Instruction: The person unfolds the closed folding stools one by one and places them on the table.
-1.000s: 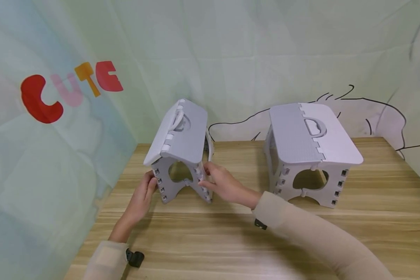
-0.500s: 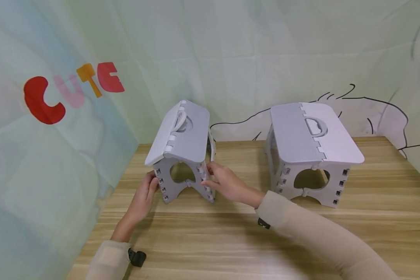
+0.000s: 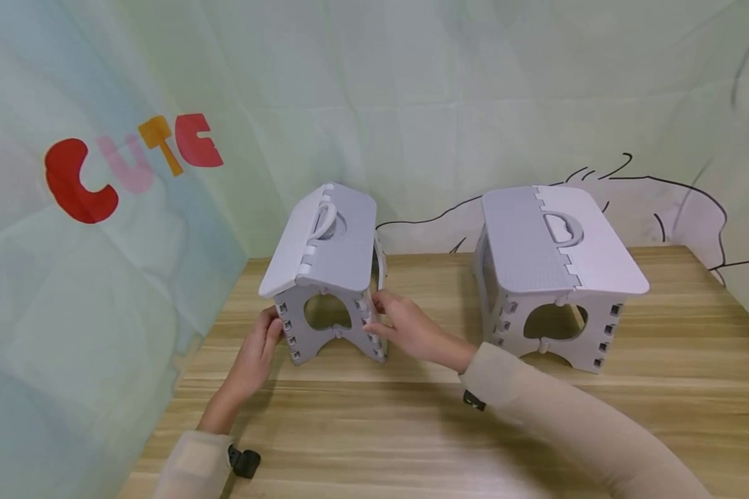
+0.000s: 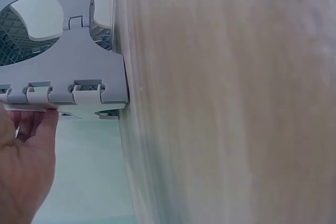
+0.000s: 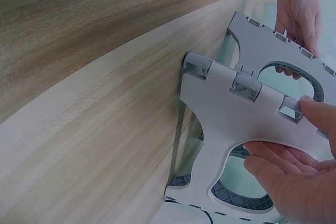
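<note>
A grey-and-white folding step stool (image 3: pixel 346 242) stands at the left of the table, its two-part top bent up into a ridge with the carry handle (image 3: pixel 324 223) sticking up. My left hand (image 3: pixel 252 357) grips its left side panel; in the right wrist view, that hand's fingertips show through the panel's opening. On the opposite side my right hand (image 3: pixel 412 331) holds the right side panel (image 5: pixel 226 100), thumb at the hinged front edge and fingers in the oval cutout. A second matching stool (image 3: pixel 524 242) stands unfolded to the right, its top nearly flat, touched by neither hand.
Both stools stand on a wood-grain table (image 3: pixel 374 423) with its back edge near a pale green printed fabric backdrop (image 3: pixel 412 138). Fabric with "CUTE" lettering (image 3: pixel 81 184) closes off the left side.
The left stool has opened out a little: its ridge is flatter and its right side has moved right with my right hand. My left hand stays against the left panel.
</note>
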A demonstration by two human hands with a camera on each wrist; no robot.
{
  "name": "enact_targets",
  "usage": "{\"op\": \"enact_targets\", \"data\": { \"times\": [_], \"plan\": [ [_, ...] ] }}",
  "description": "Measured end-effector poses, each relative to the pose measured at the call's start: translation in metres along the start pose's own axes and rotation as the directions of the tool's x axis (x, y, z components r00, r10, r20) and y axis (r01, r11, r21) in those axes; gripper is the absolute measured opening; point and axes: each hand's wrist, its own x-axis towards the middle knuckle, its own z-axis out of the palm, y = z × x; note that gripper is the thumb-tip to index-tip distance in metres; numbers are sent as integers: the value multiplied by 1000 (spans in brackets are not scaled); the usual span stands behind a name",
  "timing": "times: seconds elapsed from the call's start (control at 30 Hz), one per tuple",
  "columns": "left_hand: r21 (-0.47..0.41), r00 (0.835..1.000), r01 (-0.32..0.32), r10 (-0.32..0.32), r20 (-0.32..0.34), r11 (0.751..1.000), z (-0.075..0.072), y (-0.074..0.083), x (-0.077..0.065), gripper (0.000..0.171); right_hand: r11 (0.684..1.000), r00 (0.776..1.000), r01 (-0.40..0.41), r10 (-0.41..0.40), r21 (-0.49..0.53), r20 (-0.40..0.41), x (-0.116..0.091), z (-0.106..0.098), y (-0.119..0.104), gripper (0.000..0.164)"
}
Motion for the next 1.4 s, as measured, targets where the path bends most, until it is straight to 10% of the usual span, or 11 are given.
{"op": "enact_targets", "data": {
  "times": [0.8, 1.17, 1.4],
  "plan": [
    [92, 1000, -8, 10, -25, 996, -5, 1, -6, 32, 997, 998, -62, 62, 41, -2, 2, 7, -4, 37],
    [6, 995, 72, -72, -66, 997, -13, 4, -1, 49, 972, 962, -226, 212, -67, -170, -5, -3, -20, 95],
    [-14, 991, 61, -62, -115, 998, -19, 9, 6, 49, 964, 938, -258, 236, -57, -255, -4, -14, -25, 101]
  ]
}}
